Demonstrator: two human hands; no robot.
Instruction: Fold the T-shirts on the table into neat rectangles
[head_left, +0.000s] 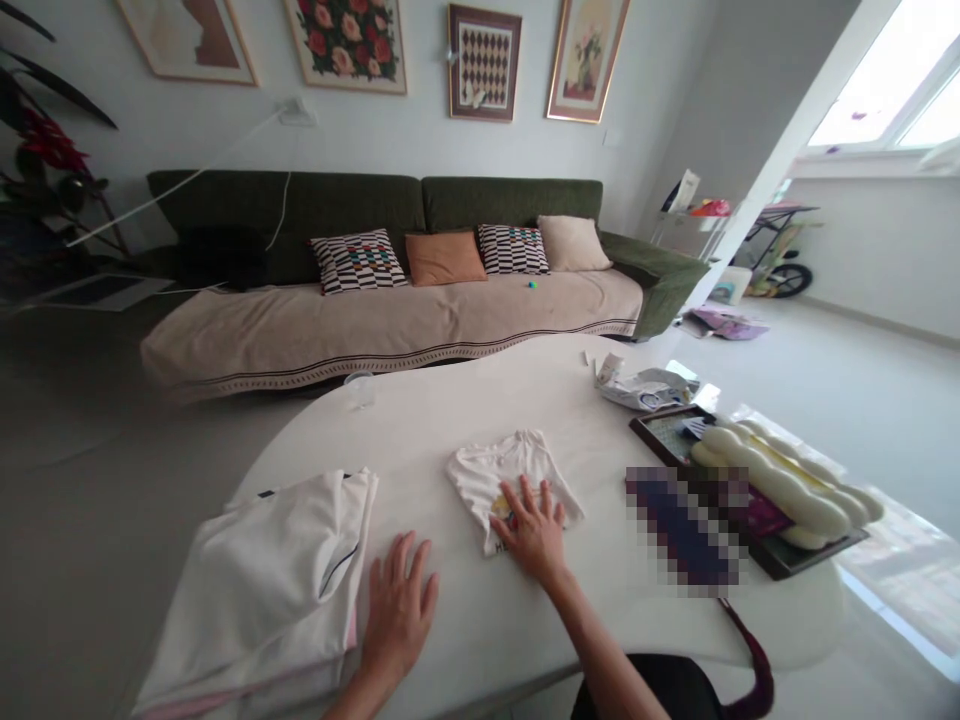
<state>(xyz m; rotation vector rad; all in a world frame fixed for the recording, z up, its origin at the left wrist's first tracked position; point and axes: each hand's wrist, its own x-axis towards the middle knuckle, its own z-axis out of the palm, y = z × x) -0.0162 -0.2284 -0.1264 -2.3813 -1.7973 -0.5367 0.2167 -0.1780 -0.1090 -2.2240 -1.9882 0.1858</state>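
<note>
Your right hand (534,532) lies palm down on the small white shirt (517,458), its fingers spread and pinching nothing. The shirt is near the middle of the pale bench (480,620), laid fairly flat, with a coloured print and dark lettering partly hidden under your fingers. Your left hand (397,608) is also palm down, fingers slightly apart and holding nothing, over the bench just beside the larger white garment (277,560). You can't tell from this view whether its edge touches that cloth. The garment lies folded and loosely rumpled at your left, with dark trim and a strip of pink along its near edge.

Toward the far left edge of the bench you have 1 clear cup (361,390). At the far right sits a crumpled bag (652,392), near a dark-rimmed tray (660,438) carrying a puffy cream item (784,482). A dark blue item (686,530), blurred into blocks, lies beside the tray on the side nearer your right hand.

Beyond the bench stands a green sofa (510,205) with 4 cushions (447,258) on it, and 4 framed pictures (485,62) hang on the wall above.
</note>
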